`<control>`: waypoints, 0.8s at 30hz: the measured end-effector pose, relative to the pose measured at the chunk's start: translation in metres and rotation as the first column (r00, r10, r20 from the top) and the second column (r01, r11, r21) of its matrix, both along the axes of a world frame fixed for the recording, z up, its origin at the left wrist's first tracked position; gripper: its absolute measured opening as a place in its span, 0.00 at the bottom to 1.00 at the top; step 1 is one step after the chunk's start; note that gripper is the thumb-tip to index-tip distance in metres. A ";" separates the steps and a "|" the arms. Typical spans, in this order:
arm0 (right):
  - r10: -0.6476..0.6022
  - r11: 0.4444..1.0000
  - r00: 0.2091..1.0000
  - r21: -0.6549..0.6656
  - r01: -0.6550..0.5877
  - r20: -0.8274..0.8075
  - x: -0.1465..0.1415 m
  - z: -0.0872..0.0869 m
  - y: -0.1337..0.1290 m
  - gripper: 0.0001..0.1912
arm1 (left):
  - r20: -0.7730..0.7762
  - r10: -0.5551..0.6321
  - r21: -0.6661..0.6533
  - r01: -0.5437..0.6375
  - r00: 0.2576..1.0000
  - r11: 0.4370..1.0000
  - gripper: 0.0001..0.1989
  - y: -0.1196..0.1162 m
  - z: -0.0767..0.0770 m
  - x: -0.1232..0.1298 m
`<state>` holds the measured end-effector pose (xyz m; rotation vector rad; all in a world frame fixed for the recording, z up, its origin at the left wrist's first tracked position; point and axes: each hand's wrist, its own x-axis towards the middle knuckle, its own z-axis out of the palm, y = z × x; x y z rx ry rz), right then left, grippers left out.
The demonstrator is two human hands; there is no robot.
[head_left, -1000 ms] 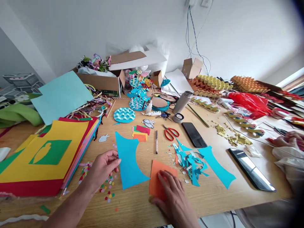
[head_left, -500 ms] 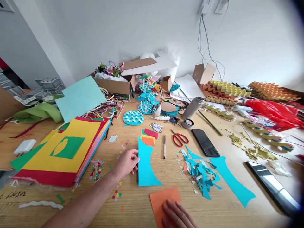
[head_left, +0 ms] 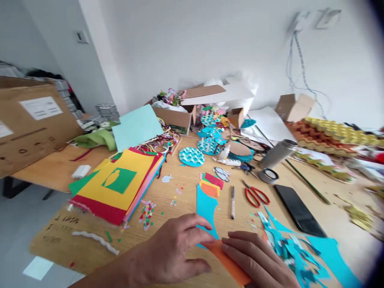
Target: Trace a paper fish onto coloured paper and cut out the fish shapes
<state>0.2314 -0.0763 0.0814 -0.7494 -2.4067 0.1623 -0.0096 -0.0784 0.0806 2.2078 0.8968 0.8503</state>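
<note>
A sheet of orange paper lies tilted between my two hands, near the table's front edge. My right hand holds it, fingers laid across the top; its thumb is mostly hidden. Just left of the sheet is my left hand, fingers spread and thumb apart, with fingertips at the paper's upper left corner. Whether they press on it I cannot tell. Beyond the hands lies a curved cut piece of blue paper, partly covered by them. Small orange, yellow and red paper pieces touch its top end.
Red-handled scissors, a pen and a black phone lie ahead to the right. Blue scraps heap beside my right hand. Coloured paper sheets are stacked left. A metal flask stands farther back.
My left hand has left the blue paper and come down to the orange sheet. My right hand now grips the sheet, which has turned. The view has swung left.
</note>
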 end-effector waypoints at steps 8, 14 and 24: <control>0.005 0.996 0.999 0.088 -0.001 -0.049 -0.065 0.004 0.041 0.23 | -0.069 0.516 0.407 -0.448 0.854 0.796 0.06 0.008 0.011 -0.097; -0.056 0.997 0.998 0.053 0.055 0.016 -0.046 -0.011 0.053 0.13 | -0.126 0.854 0.746 -0.519 0.505 0.417 0.06 0.027 0.013 -0.200; -0.095 0.995 0.993 -0.024 0.097 0.072 -0.041 -0.028 0.058 0.11 | -0.588 0.670 0.425 -0.532 0.453 0.733 0.15 0.030 -0.050 -0.218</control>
